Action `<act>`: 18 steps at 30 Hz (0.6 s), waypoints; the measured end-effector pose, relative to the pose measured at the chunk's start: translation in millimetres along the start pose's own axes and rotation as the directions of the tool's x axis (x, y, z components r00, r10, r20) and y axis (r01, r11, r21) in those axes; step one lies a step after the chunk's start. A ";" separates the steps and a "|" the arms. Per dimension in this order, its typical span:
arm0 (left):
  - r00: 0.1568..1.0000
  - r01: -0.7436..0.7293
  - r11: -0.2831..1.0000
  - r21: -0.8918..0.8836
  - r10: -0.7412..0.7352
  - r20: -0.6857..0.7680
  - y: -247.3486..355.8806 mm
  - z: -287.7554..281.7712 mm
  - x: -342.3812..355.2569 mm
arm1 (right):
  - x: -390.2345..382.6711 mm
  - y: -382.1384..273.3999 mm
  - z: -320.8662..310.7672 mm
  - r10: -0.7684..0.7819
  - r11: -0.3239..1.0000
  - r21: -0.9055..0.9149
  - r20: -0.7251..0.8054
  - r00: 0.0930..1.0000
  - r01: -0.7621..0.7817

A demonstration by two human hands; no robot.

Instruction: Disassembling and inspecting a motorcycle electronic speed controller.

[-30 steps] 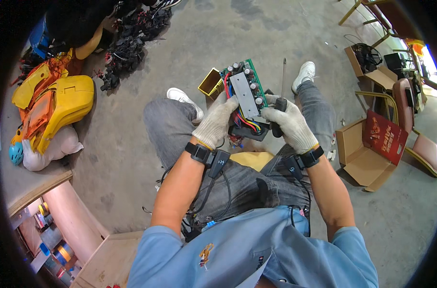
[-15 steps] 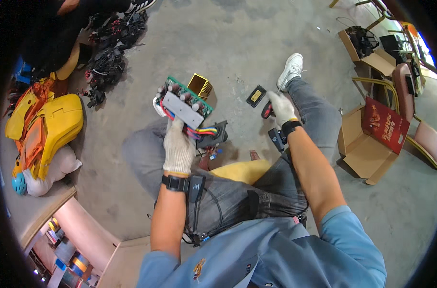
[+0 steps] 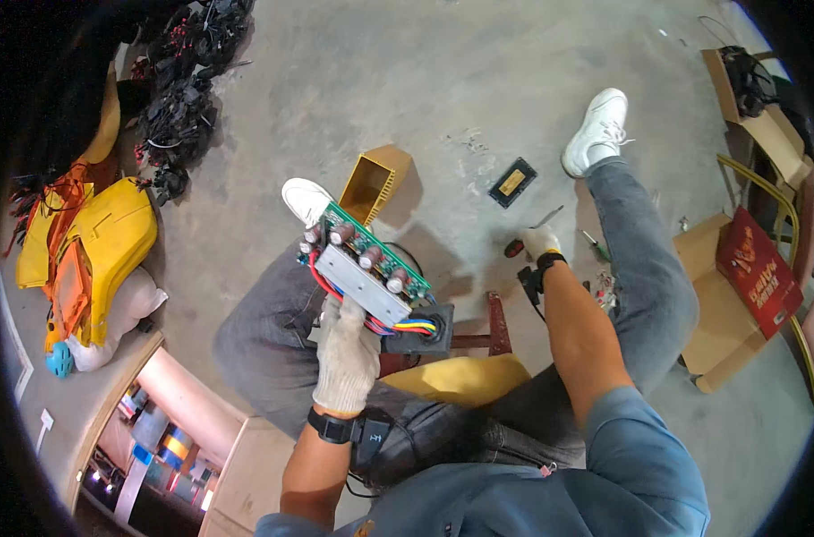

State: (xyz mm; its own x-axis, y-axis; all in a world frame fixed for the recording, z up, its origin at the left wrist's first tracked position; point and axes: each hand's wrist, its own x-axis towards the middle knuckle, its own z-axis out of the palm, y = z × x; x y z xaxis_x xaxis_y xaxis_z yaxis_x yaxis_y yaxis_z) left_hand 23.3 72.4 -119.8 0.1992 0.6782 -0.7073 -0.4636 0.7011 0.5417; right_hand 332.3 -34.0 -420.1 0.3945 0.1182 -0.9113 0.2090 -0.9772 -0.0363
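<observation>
My gloved left hand (image 3: 344,349) grips a green circuit board (image 3: 380,259) with capacitors, a silver metal bar (image 3: 351,285), coloured wires and a black end plate (image 3: 429,329), held above my left leg. My gloved right hand (image 3: 539,240) is low near the floor, beside a red-and-black handle (image 3: 514,248) and a thin metal shaft (image 3: 550,217); whether its fingers grip them is unclear. A screwdriver with green on its handle (image 3: 595,243) lies to its right. An open gold finned housing (image 3: 375,183) and a black rectangular plate (image 3: 512,182) are on the floor beyond.
My legs flank a stool with yellow padding (image 3: 460,385). Yellow plastic shells (image 3: 111,242) and tangled black parts (image 3: 183,125) lie left. Cardboard boxes (image 3: 720,358) and chairs (image 3: 792,188) stand right. A person's dark-clothed leg (image 3: 76,89) is upper left.
My right hand has gone from holding an upright screwdriver beside the board down toward the floor. My left hand has moved the board left and lower in view, turning it to slant.
</observation>
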 end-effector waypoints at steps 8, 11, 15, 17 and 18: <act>0.982 0.074 0.997 0.008 -0.071 -0.176 -10.3 -10.6 3.1 | 51.2 38.7 13.0 -0.022 0.997 0.076 -0.086 0.996 0.029; 0.978 0.063 0.997 0.036 -0.055 -0.201 -8.7 -15.3 1.9 | 41.4 21.1 5.3 -0.047 0.992 -0.116 -0.050 0.998 0.041; 0.985 0.058 0.998 0.030 -0.052 -0.162 -9.1 -0.6 0.2 | 31.5 1.2 -21.0 -0.332 0.918 -0.245 -0.042 0.942 0.312; 0.993 0.048 0.995 0.090 -0.038 -0.113 -5.9 -13.0 -4.4 | -32.7 -53.7 -6.5 -0.355 0.846 0.451 0.074 0.932 0.286; 0.994 0.021 0.996 0.082 -0.012 -0.112 -3.5 -17.4 -7.7 | -82.2 -88.5 -12.7 -0.338 0.790 0.593 0.208 0.918 0.156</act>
State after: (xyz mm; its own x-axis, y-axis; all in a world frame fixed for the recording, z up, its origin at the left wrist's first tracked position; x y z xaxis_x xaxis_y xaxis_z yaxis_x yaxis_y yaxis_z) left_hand 8.4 60.8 -124.1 0.1066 0.6406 -0.7604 -0.3873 0.7311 0.5617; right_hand 292.7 45.0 -336.8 0.1053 0.4020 -0.9096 -0.3035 -0.8580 -0.4144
